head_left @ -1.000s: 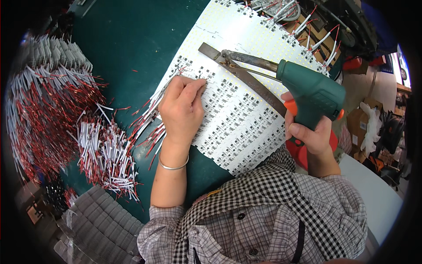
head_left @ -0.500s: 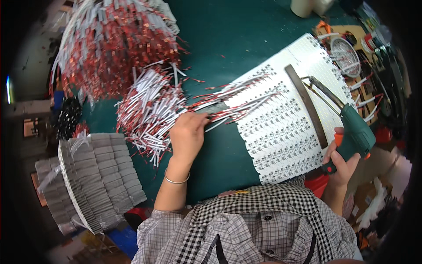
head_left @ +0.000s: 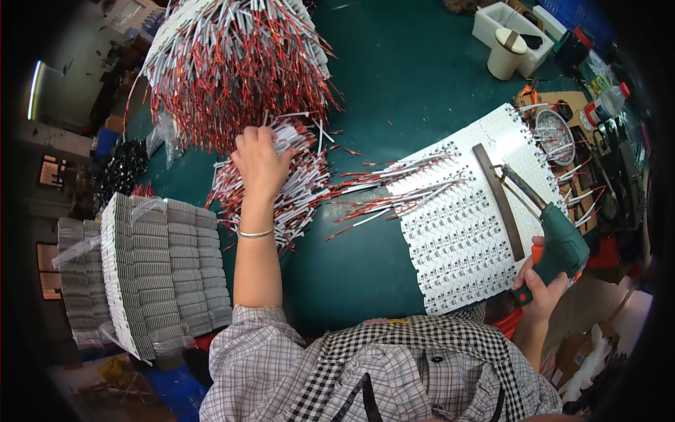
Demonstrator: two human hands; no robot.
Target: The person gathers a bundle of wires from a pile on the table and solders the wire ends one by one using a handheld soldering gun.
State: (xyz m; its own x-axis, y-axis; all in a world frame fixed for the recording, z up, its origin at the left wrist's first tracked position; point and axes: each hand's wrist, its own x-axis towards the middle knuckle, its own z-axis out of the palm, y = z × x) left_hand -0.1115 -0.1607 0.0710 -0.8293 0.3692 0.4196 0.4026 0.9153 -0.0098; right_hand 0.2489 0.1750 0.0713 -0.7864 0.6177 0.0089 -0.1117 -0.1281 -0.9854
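My left hand (head_left: pixel 260 165) rests over the top of a loose pile of white and red cut wires (head_left: pixel 299 186), its fingers curved down and apart; the fingertips are partly hidden among the wires. In my right hand (head_left: pixel 540 290) is a green soldering gun (head_left: pixel 564 243), gripped by its handle, with its bent metal tip over the white boards. These boards (head_left: pixel 464 246) form a slanted sheet with rows of small dark marks. A dark flat bar (head_left: pixel 500 204) lies across it. Several red and white wires (head_left: pixel 415 197) lie with one end on the sheet's left part.
A large heap of red and white wires (head_left: pixel 239 77) stands at the far left. Stacked grey-white boards (head_left: pixel 169 267) sit near left. At right are a wire coil in a round dish (head_left: pixel 554 133), a bottle (head_left: pixel 606 105) and a cream canister (head_left: pixel 506 56). The table (head_left: pixel 394 77) is green.
My left hand has moved left and away from me, from the wires beside the boards to the loose wire pile. The view has shifted. My right hand still holds the soldering gun.
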